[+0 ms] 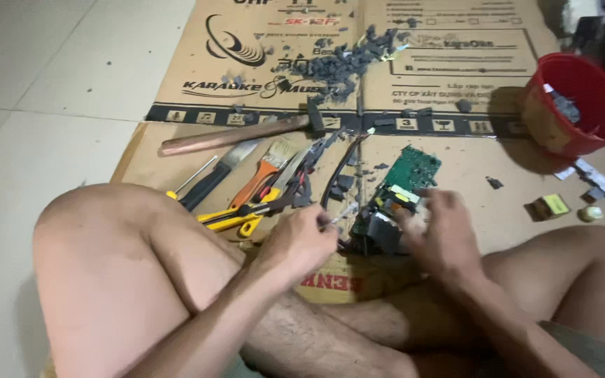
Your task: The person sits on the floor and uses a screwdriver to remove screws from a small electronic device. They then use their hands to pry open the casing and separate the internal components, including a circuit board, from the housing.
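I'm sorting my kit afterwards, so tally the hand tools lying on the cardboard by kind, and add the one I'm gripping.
Hammer: 1
Paintbrush: 1
Screwdriver, yellow handle: 1
Scraper, dark handle: 1
Pliers, yellow grips: 1
Thin tool in the left hand: 1
Total: 6

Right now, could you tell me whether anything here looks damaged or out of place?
Yes: dark broken fragments lie scattered over the cardboard sheet, and the green circuit board under the right hand sits bare, without a casing.
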